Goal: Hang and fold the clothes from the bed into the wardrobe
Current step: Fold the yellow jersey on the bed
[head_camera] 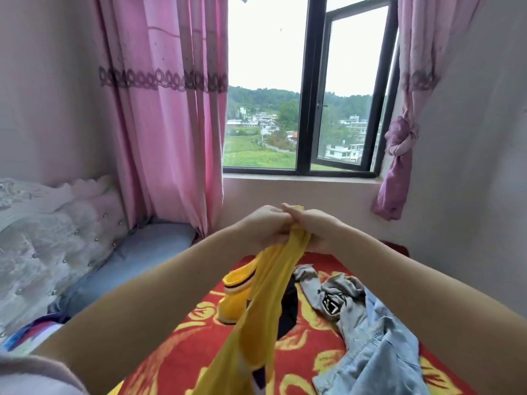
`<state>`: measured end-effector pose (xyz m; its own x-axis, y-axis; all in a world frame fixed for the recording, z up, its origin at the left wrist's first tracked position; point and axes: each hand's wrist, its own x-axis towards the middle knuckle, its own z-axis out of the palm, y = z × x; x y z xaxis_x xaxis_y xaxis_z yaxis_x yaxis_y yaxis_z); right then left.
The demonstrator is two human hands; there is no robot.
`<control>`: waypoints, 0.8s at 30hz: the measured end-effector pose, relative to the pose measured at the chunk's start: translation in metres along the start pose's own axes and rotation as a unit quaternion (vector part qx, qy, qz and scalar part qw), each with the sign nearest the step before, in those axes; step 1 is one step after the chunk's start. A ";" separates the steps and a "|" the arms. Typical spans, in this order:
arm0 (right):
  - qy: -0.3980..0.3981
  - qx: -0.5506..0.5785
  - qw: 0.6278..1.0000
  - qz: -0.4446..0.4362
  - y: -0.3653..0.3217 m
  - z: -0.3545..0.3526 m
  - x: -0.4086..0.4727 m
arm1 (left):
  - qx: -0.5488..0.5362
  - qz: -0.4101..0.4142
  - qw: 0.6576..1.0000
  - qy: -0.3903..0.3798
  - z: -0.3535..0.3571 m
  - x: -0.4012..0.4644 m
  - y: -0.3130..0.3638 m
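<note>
Pink curtains [159, 109] flank a black-framed window [308, 89] bright with daylight, set in pale walls [470, 152].

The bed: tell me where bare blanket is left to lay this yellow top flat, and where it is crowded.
Bare blanket shows left of the yellow top, up to the blue pillow. Right of it is crowded: the grey garment and the denim garment lie bunched together.

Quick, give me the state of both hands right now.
Left hand: closed, gripping the top of the yellow garment.
Right hand: closed, gripping the same yellow garment beside the left.
</note>
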<state>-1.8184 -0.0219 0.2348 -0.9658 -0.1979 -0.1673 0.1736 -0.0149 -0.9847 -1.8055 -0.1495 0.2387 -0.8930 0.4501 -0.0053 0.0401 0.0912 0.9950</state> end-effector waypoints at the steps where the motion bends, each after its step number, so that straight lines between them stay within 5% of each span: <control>1: 0.045 -0.013 0.999 -0.026 -0.005 -0.006 0.002 | -0.045 0.016 0.998 -0.048 -0.005 -0.002 0.006; 3: 0.073 -0.106 0.989 -0.069 -0.016 -0.018 0.000 | 0.015 0.094 0.995 -0.040 -0.017 -0.005 0.015; 6: 0.028 -0.213 0.968 -0.133 -0.038 -0.019 -0.011 | 0.132 0.230 0.956 0.124 -0.031 -0.006 0.021; 7: 0.003 -0.201 0.968 -0.151 -0.045 -0.016 -0.015 | 0.116 0.233 0.961 0.092 -0.034 -0.008 0.018; 10: -0.024 -0.169 0.968 -0.185 -0.063 -0.016 -0.024 | 0.097 0.117 0.987 -0.052 -0.033 -0.010 -0.012; 18: 0.144 -0.144 0.950 -0.238 -0.067 -0.075 -0.029 | 0.153 0.036 0.985 0.077 -0.076 -0.017 -0.072; 24: 0.138 -0.192 0.951 -0.198 -0.049 -0.117 -0.037 | 0.161 0.093 0.966 0.179 -0.107 -0.016 -0.045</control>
<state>-1.8137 0.1007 0.2831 -0.9638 0.0152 0.2663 -0.2460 0.3356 -0.9093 -1.8416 -0.2560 0.2047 -0.9526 0.1542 0.2624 0.3002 0.3352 0.8930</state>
